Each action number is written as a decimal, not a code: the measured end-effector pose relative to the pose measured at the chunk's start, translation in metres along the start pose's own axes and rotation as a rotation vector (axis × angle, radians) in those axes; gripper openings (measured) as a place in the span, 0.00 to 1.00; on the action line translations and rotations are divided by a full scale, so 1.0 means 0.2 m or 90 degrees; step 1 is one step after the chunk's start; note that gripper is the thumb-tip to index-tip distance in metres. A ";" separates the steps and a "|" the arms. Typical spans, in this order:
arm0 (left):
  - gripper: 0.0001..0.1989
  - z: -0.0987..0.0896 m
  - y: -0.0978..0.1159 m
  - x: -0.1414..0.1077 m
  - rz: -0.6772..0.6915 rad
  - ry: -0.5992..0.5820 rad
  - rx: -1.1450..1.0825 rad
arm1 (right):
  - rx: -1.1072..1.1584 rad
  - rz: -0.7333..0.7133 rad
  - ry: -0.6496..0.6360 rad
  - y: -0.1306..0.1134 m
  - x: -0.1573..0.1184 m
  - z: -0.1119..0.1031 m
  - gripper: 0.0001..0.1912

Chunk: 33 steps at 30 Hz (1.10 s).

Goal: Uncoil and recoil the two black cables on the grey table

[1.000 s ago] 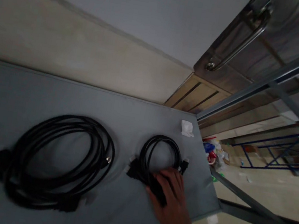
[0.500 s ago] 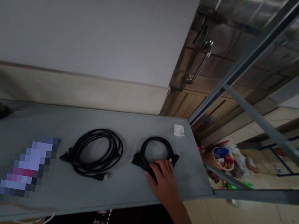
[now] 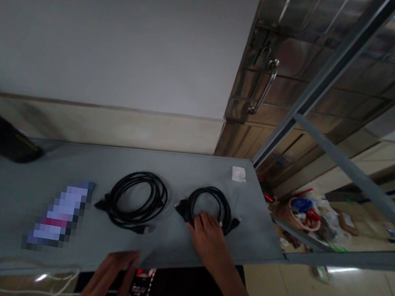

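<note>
Desk (image 3: 262,233) extends right of smaller cable coil (image 3: 224,206); right hand (image 3: 210,240) atop, grip unclear; left hand (image 3: 107,276) gapes at front edge (image 3: 167,265)

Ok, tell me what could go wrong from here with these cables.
The right hand covers part of the smaller coil; pulling up there might loosen its loops. The left hand is close to a white cord and could snag it. Plug ends stick out from the larger coil and might catch on the smaller one if the coils meet.
</note>
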State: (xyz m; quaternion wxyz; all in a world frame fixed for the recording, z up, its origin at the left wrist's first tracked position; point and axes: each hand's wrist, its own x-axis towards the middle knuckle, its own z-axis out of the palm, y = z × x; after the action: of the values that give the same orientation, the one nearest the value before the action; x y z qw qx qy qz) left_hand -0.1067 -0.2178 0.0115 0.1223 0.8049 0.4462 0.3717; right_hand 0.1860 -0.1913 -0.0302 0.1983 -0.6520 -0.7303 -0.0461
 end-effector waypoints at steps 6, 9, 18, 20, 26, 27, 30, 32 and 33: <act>0.10 0.36 0.02 0.32 0.069 -0.110 -0.127 | 0.075 0.066 0.014 0.10 0.10 -0.14 0.19; 0.06 0.50 0.07 0.40 0.069 -0.177 -0.159 | 0.225 0.122 0.038 0.13 0.17 -0.33 0.24; 0.08 0.79 0.05 0.61 -0.001 -0.177 -0.192 | 0.479 0.143 0.124 0.08 0.26 -0.79 0.22; 0.07 0.82 0.04 0.65 -0.016 -0.158 -0.204 | 0.496 0.140 0.132 0.08 0.27 -0.82 0.21; 0.07 0.79 0.05 0.66 -0.054 -0.110 -0.305 | 0.513 0.141 0.119 0.10 0.30 -0.75 0.20; 0.07 0.77 0.05 0.66 -0.061 -0.109 -0.331 | 0.510 0.135 0.112 0.10 0.30 -0.71 0.20; 0.13 0.73 0.04 0.65 -0.105 -0.098 -0.407 | 0.497 0.123 0.105 0.11 0.29 -0.64 0.22; 0.19 0.72 0.03 0.65 -0.144 -0.081 -0.446 | 0.497 0.130 0.108 0.11 0.29 -0.64 0.24; 0.22 0.72 0.03 0.66 -0.161 -0.072 -0.462 | 0.506 0.134 0.107 0.11 0.29 -0.66 0.24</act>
State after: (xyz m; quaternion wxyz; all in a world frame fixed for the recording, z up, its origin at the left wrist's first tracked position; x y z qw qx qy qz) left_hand 0.0404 -0.0952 -0.0209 0.4686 0.6668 0.3741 0.4426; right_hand 0.2343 -0.1767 0.1077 0.4971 -0.5897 -0.6021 0.2064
